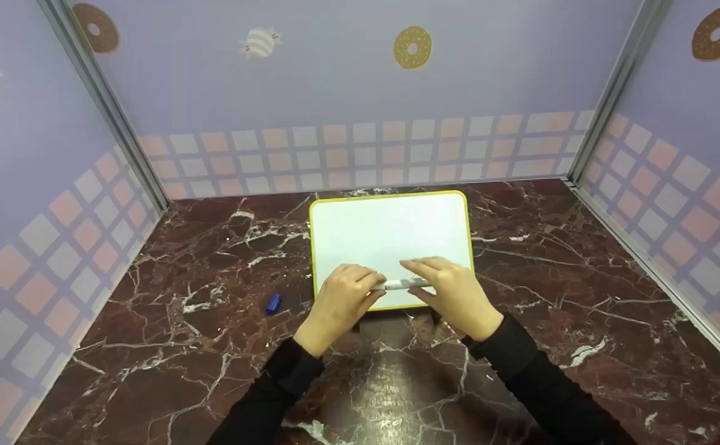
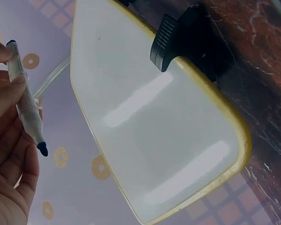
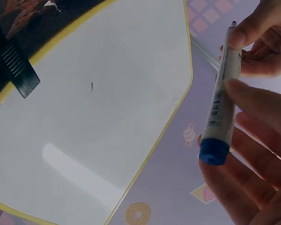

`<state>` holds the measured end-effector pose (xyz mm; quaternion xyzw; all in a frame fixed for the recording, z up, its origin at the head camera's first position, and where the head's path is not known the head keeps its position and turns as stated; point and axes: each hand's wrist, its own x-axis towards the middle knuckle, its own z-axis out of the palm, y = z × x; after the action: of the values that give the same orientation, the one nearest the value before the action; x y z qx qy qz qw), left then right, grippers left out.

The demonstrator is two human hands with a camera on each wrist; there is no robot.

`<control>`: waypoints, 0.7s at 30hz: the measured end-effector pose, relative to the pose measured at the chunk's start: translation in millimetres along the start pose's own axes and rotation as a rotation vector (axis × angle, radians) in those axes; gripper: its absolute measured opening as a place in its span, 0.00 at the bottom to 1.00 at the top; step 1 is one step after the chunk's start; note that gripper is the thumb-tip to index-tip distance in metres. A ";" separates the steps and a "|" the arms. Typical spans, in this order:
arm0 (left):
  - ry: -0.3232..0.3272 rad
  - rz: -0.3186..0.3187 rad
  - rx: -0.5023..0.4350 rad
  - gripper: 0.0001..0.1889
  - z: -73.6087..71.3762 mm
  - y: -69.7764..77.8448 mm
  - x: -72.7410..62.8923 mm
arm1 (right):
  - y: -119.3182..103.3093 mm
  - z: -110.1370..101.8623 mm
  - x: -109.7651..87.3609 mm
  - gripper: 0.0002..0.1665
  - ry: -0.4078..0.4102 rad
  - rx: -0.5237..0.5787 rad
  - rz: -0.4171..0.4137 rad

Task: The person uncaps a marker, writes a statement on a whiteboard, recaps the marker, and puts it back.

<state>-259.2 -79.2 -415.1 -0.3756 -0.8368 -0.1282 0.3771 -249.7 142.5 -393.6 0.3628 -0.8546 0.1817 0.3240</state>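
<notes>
A white marker (image 1: pixel 404 283) with blue ends is held level between both hands, above the lower part of a yellow-edged whiteboard (image 1: pixel 390 228). My left hand (image 1: pixel 344 293) pinches it toward the narrow end, where a dark bare nib (image 2: pixel 43 149) shows in the left wrist view. Toward the other end, thumb and fingers of my right hand (image 1: pixel 455 293) grip the barrel. A blue end plug (image 3: pixel 214 152) faces the right wrist camera. On the board's surface is a short dark stroke (image 3: pixel 91 87).
A small blue piece (image 1: pixel 273 303), perhaps a cap, lies on the dark marbled table (image 1: pixel 211 371) left of the board. A black clip foot (image 2: pixel 164 42) grips the board's near edge. Patterned walls (image 1: pixel 347 80) close off the back and sides.
</notes>
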 end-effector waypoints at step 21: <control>0.119 -0.066 -0.054 0.10 -5.2 3.8 1.9 | 13.6 49.5 -12.0 0.22 0.199 1.127 0.442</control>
<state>-254.5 -78.1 -410.4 -0.3498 -0.8210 -0.1853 0.4113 -274.3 130.7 -438.7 0.2737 -0.6476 0.7017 0.1153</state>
